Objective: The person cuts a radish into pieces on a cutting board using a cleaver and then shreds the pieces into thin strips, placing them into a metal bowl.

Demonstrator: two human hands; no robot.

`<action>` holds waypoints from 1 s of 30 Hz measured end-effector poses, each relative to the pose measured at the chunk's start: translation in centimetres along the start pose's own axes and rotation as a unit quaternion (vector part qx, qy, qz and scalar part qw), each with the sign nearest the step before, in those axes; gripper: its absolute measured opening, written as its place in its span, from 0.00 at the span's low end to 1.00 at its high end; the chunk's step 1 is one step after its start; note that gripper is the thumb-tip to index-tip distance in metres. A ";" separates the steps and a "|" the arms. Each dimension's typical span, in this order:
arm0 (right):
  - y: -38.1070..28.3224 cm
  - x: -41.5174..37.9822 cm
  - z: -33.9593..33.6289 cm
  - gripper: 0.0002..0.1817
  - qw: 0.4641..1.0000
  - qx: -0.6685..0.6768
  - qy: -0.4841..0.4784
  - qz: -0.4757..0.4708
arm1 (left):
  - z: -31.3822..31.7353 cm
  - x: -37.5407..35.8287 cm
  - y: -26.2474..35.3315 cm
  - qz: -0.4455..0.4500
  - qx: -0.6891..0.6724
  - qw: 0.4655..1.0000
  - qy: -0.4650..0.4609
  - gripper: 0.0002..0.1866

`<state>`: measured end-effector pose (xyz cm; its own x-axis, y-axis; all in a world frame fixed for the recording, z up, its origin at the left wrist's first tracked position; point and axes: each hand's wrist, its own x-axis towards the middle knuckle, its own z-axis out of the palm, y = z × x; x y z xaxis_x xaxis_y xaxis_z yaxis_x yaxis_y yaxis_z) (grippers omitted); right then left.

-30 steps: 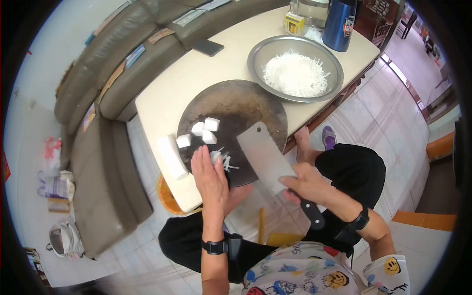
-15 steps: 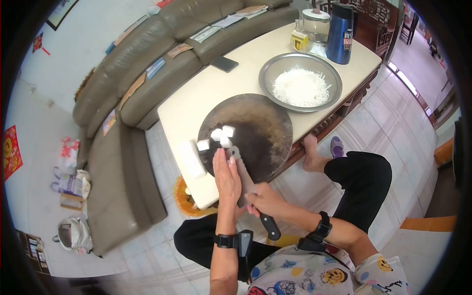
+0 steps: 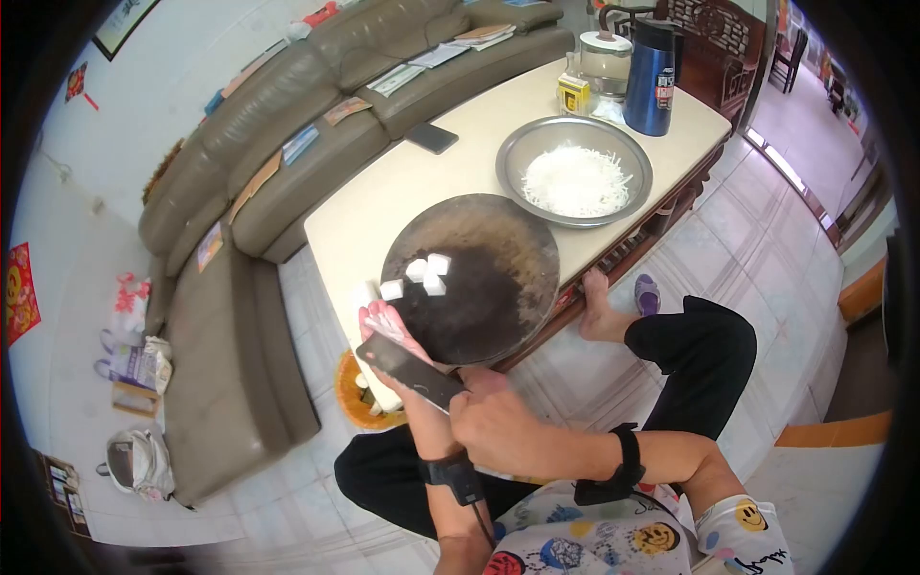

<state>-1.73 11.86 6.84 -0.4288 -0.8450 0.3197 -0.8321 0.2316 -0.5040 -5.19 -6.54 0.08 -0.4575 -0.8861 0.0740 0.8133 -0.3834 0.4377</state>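
Observation:
My right hand (image 3: 498,420) is closed around the handle of a cleaver, most of which it hides. The cleaver's dark blade (image 3: 412,374) lies tilted across my left palm and wrist. Palm up, my left hand (image 3: 388,326) has its fingers stretched out at the near left edge of the round chopping board (image 3: 479,326). Several white chunks (image 3: 415,270) lie on the board's left part, just beyond my left fingers. A white block (image 3: 362,293) is mostly hidden behind that hand. Behind the board, a metal bowl (image 3: 508,158) holds white shreds (image 3: 577,182).
On the pale table (image 3: 465,149) are a phone (image 3: 431,138), a blue flask (image 3: 651,81), a glass jug (image 3: 606,65) and a yellow box (image 3: 573,96). An orange basket (image 3: 353,391) stands below the table's left corner. A sofa (image 3: 278,125) curves behind.
My left hand has turned palm up and moved left. The cleaver has swung from beside it to across it, its blade tip now pointing up-left. The view has shifted slightly.

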 end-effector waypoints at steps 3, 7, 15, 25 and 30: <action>-0.4 -0.3 -2.0 0.09 0.998 0.009 -0.056 0.010 | -0.5 0.7 0.7 -0.041 -0.041 0.998 0.040 0.20; 4.4 -0.8 -4.8 0.07 0.996 0.009 -0.025 -0.085 | -0.7 2.0 1.7 -0.199 -0.121 0.970 0.072 0.17; 16.1 -1.8 -13.7 0.08 0.776 0.532 0.177 0.289 | 6.3 0.5 -2.2 -0.337 -0.091 0.930 0.117 0.15; 21.9 -6.0 -12.8 0.06 0.603 0.540 0.465 0.358 | 15.0 0.6 -11.8 -0.326 0.115 0.938 -0.040 0.13; 22.1 -6.3 -12.8 0.10 0.603 0.575 0.436 0.341 | 20.6 -1.5 -16.8 -0.028 0.365 0.917 -0.159 0.20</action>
<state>-21.89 28.46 3.99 -0.9722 -0.0510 -0.2286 0.2204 -0.5290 -0.8195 -25.56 6.63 11.11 -0.6669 -0.7054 0.2402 0.3818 -0.0467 0.9231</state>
